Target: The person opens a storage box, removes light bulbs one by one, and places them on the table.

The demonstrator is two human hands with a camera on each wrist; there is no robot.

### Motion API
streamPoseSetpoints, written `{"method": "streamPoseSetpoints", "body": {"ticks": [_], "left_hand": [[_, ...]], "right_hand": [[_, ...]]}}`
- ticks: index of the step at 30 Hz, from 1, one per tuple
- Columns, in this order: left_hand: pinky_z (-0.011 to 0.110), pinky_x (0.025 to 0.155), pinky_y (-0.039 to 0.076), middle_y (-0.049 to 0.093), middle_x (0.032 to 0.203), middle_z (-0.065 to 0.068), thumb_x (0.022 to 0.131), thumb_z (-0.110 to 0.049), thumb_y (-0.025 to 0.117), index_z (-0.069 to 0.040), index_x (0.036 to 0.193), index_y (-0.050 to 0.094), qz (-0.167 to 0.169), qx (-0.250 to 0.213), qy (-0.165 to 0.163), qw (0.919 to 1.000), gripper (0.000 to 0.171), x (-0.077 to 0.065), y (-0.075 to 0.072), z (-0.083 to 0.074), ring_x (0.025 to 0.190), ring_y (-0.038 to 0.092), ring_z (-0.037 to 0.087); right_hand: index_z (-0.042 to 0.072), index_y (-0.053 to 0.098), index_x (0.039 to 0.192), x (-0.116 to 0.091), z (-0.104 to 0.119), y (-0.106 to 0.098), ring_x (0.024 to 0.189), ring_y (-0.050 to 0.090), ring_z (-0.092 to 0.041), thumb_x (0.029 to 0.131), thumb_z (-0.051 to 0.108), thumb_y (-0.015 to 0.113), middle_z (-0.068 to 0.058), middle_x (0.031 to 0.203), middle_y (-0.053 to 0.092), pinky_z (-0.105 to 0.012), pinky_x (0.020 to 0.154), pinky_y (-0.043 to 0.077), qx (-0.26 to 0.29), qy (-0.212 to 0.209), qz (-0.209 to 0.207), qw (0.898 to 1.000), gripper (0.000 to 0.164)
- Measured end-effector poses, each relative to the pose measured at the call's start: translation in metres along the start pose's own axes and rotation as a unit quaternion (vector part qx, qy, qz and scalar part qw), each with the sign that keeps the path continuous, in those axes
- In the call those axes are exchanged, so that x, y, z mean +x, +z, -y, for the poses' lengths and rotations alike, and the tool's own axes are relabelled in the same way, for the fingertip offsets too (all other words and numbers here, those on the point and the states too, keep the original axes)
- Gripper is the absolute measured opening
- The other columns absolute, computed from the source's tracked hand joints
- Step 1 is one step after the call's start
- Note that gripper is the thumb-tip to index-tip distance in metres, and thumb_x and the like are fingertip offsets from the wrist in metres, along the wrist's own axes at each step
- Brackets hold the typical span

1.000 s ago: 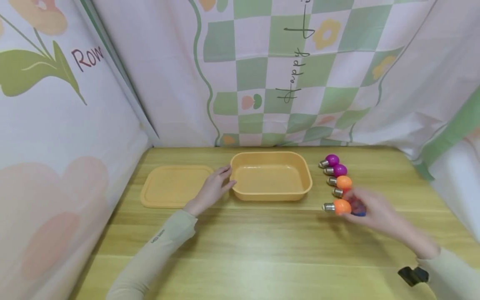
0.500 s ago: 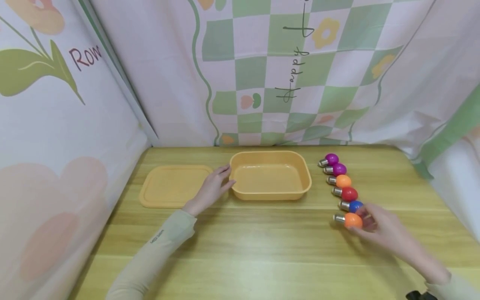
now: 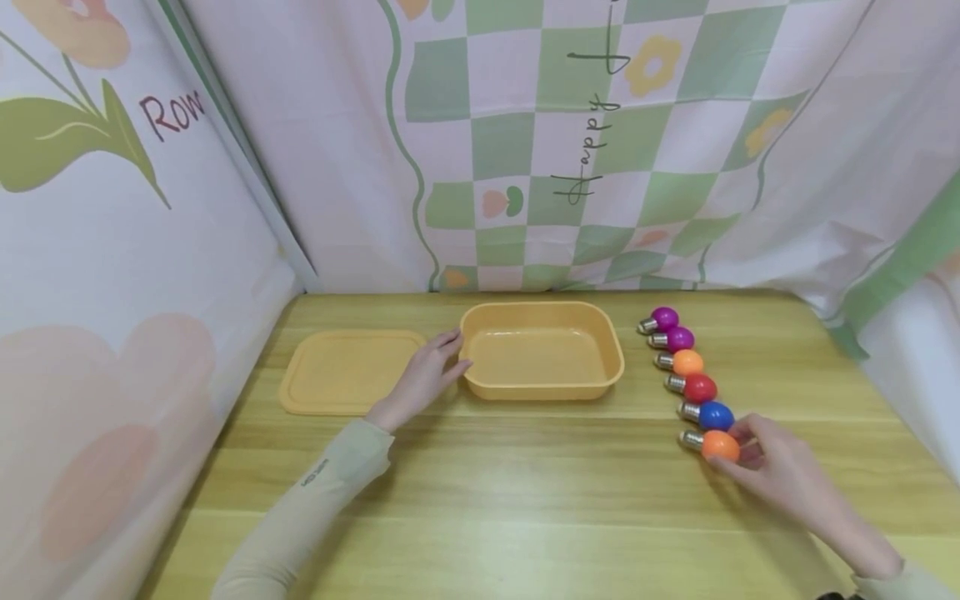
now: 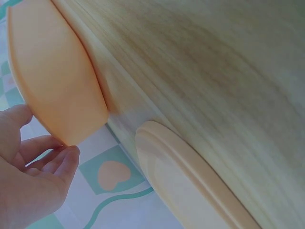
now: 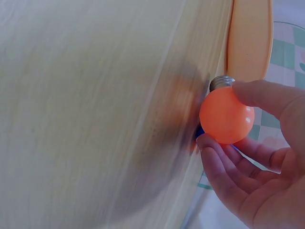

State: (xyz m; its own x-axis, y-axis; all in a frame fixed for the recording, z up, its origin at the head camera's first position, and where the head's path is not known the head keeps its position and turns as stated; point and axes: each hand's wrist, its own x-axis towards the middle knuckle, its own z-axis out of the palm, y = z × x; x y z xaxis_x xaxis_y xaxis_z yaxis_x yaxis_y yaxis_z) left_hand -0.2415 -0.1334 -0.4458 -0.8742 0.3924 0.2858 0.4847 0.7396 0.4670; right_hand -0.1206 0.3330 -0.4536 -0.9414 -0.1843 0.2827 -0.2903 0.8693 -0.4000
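Note:
Between right thumb and fingers, an orange light bulb (image 5: 226, 116) is pinched by its globe, its metal screw base pointing left in the head view. My right hand (image 3: 787, 473) is low over the table at the near end of a slanting row of bulbs. Closest to it lies a blue bulb (image 3: 716, 416), then a red bulb (image 3: 700, 388), another orange bulb (image 3: 687, 362) and two purple bulbs (image 3: 679, 339). My left hand (image 3: 423, 375) touches the left end of a yellow rectangular box (image 3: 543, 392), thumb and fingertips spread along its rim (image 4: 35, 117).
A flat yellow lid (image 3: 341, 375) lies left of the box, partly behind my left hand. Patterned cloth (image 3: 510, 142) hangs along the back and left side. Bare wood table (image 3: 525, 492) stretches in front of the box.
My right hand has drawn the orange bulb toward the near right, down to the row's near end, uncovering the red and blue bulbs. My left hand and the box have stayed put.

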Motion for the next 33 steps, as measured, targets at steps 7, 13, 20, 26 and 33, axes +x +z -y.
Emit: {"method": "streamPoseSetpoints", "body": {"ticks": [7,13,20,26,33], "left_hand": [[0.044,0.110,0.047,0.052,0.144,0.026,0.097,-0.024,0.064,0.008,0.135,0.053,-0.005,0.000,0.005,1.0000,0.051,-0.0002,-0.0002,0.0003,0.131,0.055,0.039],[0.043,0.109,0.049,0.052,0.144,0.026,0.097,-0.024,0.064,0.009,0.134,0.053,-0.003,-0.002,0.009,1.0000,0.051,-0.0006,0.0000,0.0015,0.131,0.055,0.039],[0.043,0.107,0.050,0.052,0.143,0.028,0.097,-0.023,0.063,0.011,0.133,0.054,-0.006,-0.003,0.021,0.9998,0.050,-0.0004,0.0006,0.0023,0.130,0.056,0.040],[0.043,0.108,0.050,0.051,0.143,0.028,0.097,-0.023,0.063,0.011,0.133,0.054,-0.002,-0.006,0.017,0.9998,0.050,0.0002,0.0000,0.0015,0.131,0.055,0.040],[0.043,0.109,0.049,0.050,0.145,0.027,0.097,-0.024,0.063,0.011,0.134,0.053,0.002,-0.011,0.005,0.9999,0.051,-0.0002,-0.0009,0.0006,0.132,0.054,0.039]], "right_hand": [[0.002,0.062,0.090,-0.0008,-0.0014,0.0016,0.060,0.059,-0.001,0.066,0.016,0.090,-0.009,0.079,0.068,-0.022,0.051,0.053,-0.017,-0.008,-0.013,1.000,0.040],[0.000,0.063,0.094,-0.0024,-0.0033,0.0018,0.059,0.059,-0.003,0.068,0.021,0.090,-0.012,0.080,0.069,-0.021,0.050,0.052,-0.029,0.000,-0.007,1.000,0.043],[-0.003,0.063,0.097,-0.0035,-0.0026,-0.0015,0.058,0.063,-0.013,0.070,0.024,0.089,-0.018,0.080,0.070,-0.023,0.049,0.053,-0.039,0.013,0.002,0.999,0.046],[-0.003,0.064,0.096,-0.0037,-0.0017,-0.0023,0.058,0.063,-0.014,0.068,0.024,0.090,-0.018,0.080,0.070,-0.023,0.049,0.052,-0.051,0.000,-0.009,0.999,0.047],[-0.003,0.064,0.096,-0.0043,-0.0017,-0.0017,0.058,0.064,-0.015,0.066,0.021,0.091,-0.019,0.082,0.070,-0.023,0.049,0.053,-0.050,-0.011,-0.018,0.999,0.046]]}}
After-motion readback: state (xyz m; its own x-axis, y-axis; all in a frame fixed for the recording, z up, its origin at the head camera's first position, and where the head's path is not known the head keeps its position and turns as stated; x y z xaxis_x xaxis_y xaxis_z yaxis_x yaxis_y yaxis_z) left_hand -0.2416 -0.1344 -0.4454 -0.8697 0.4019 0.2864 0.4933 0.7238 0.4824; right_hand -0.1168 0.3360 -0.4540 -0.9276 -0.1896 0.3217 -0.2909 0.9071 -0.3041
